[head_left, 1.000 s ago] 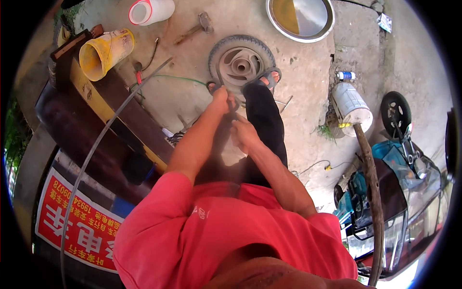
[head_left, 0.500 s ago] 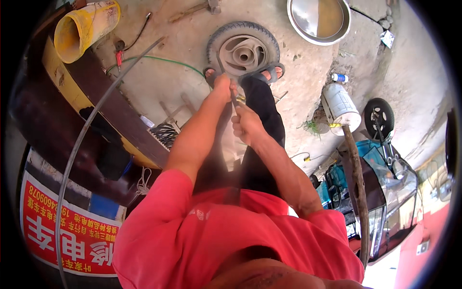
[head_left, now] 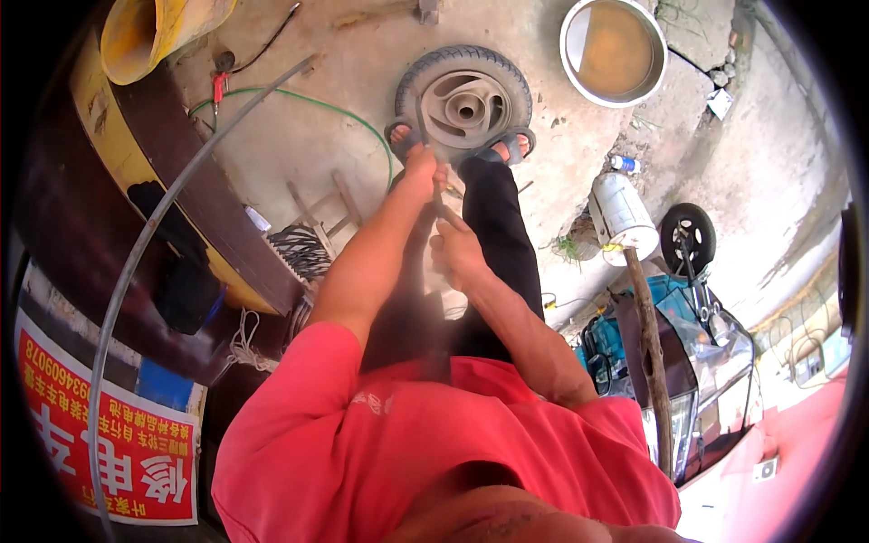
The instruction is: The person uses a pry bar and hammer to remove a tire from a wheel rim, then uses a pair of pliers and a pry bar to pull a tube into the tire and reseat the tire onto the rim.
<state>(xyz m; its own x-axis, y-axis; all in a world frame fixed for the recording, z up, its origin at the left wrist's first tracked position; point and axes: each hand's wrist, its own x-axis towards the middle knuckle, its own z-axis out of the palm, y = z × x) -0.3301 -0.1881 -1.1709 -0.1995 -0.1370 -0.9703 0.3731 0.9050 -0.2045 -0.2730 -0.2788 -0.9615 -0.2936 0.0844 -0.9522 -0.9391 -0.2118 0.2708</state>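
Observation:
A small black tyre on a grey wheel (head_left: 466, 100) lies flat on the concrete. Both my sandalled feet (head_left: 511, 145) rest on its near edge. My left hand (head_left: 421, 167) grips the upper part of a thin metal bar (head_left: 419, 122) whose tip reaches the tyre's left rim. My right hand (head_left: 457, 246) is closed lower down, close to my dark trousers; whether it holds the same bar is hard to see. My red shirt fills the lower part of the view.
A round metal basin of brownish water (head_left: 615, 50) sits at the top right. A white canister (head_left: 623, 217), a small wheel (head_left: 686, 237), a wooden stick (head_left: 647, 344) and a teal vehicle stand right. A green hose (head_left: 299, 100), yellow container (head_left: 154, 27), curved grey pipe (head_left: 136, 271) and red sign (head_left: 100, 434) are left.
The view has swung, so the yellow container and basin slid toward the upper edges. Both hands stayed closed together near the tyre, and both feet now rest on its near edge.

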